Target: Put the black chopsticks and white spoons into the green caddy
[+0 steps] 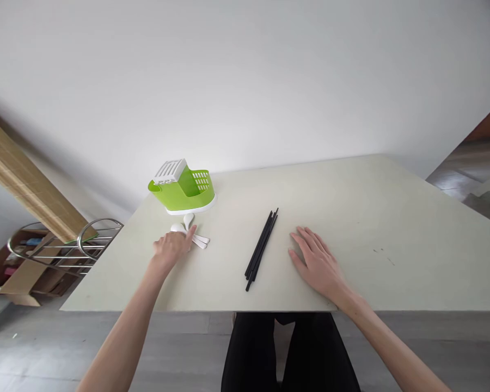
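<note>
My left hand (172, 246) rests on a small cluster of white spoons (194, 231) lying on the table, fingers curled over their handles. Just behind the spoons stands a green cutlery holder (183, 190) with a white slotted insert and white base. A bundle of black chopsticks (262, 247) lies on the table between my hands. My right hand (316, 261) lies flat, palm down, fingers spread, on the table to the right of the chopsticks and holds nothing.
The pale table (351, 207) stands against a white wall. A metal wire rack (71, 245) and cardboard boxes (18, 280) sit on the floor to the left. My legs show under the near edge.
</note>
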A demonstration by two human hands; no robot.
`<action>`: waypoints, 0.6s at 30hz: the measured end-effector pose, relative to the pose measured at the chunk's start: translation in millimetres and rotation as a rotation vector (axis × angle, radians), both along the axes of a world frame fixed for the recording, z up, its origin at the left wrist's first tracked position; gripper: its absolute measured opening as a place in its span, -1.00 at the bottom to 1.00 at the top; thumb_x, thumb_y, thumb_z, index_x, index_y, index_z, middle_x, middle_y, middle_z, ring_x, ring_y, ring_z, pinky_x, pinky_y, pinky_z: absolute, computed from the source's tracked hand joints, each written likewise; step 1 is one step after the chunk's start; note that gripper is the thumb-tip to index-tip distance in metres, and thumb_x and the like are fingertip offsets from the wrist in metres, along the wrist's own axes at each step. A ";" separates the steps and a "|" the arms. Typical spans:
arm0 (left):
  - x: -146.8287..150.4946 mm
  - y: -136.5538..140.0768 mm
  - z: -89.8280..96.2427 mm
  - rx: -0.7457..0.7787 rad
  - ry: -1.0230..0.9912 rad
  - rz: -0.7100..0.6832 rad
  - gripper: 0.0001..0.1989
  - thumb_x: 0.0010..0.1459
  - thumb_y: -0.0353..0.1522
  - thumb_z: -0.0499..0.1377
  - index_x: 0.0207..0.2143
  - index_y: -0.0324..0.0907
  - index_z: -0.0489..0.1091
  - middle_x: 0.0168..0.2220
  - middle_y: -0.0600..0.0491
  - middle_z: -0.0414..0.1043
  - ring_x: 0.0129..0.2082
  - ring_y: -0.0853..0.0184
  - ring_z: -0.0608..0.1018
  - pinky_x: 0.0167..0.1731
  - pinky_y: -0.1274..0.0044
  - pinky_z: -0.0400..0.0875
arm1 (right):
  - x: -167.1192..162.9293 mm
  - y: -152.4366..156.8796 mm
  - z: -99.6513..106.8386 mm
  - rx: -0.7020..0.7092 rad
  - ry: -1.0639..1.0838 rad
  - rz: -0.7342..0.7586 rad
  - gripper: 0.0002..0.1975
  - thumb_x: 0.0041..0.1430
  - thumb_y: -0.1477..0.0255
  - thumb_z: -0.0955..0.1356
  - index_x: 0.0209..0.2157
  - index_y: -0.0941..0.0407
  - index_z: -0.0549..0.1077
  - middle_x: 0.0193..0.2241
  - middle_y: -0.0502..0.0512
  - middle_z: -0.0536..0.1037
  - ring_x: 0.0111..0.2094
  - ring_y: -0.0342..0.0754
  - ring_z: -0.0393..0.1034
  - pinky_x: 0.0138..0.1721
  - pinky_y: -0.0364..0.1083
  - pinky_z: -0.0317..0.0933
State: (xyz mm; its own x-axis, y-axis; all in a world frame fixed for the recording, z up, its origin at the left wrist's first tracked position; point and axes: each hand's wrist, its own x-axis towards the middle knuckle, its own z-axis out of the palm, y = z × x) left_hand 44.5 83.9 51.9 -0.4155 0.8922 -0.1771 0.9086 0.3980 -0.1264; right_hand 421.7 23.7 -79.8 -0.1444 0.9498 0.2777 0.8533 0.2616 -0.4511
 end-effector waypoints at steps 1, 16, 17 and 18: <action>1.3 3.3 -2.4 0.006 0.006 -0.007 -0.30 0.38 0.07 -0.19 -0.34 -0.24 0.52 -0.15 -0.36 0.60 -0.06 -0.10 0.62 0.00 0.17 0.42 | 0.0 0.0 0.2 0.001 0.002 -0.001 -0.38 0.51 0.07 0.09 0.44 0.00 0.24 0.49 0.08 0.17 0.51 0.18 -0.04 0.45 0.28 0.06; 3.6 -19.8 -10.9 -0.030 0.018 -0.074 -0.54 0.43 -0.24 -0.17 -0.07 -0.31 0.44 -0.06 -0.35 0.58 -0.05 -0.08 0.64 -0.15 0.29 0.44 | -1.0 1.4 4.4 -0.013 0.002 0.003 -0.39 0.52 0.08 0.09 0.42 0.03 0.27 0.49 0.08 0.16 0.51 0.15 -0.05 0.46 0.27 0.05; 7.0 -24.9 -11.3 -0.017 0.007 -0.091 -0.54 0.45 -0.23 -0.19 -0.07 -0.30 0.43 -0.08 -0.34 0.59 -0.08 -0.08 0.65 -0.17 0.30 0.43 | -1.0 1.8 4.1 -0.009 0.001 0.003 -0.39 0.52 0.08 0.09 0.42 0.03 0.27 0.49 0.08 0.16 0.51 0.15 -0.05 0.46 0.26 0.05; 11.4 -29.1 -10.9 -0.004 -0.009 -0.113 -0.53 0.46 -0.22 -0.21 -0.07 -0.28 0.41 -0.10 -0.32 0.59 -0.11 -0.07 0.65 -0.20 0.31 0.43 | -1.1 2.3 4.0 -0.007 -0.002 0.005 -0.39 0.52 0.08 0.09 0.42 0.04 0.27 0.49 0.08 0.16 0.51 0.14 -0.05 0.47 0.26 0.04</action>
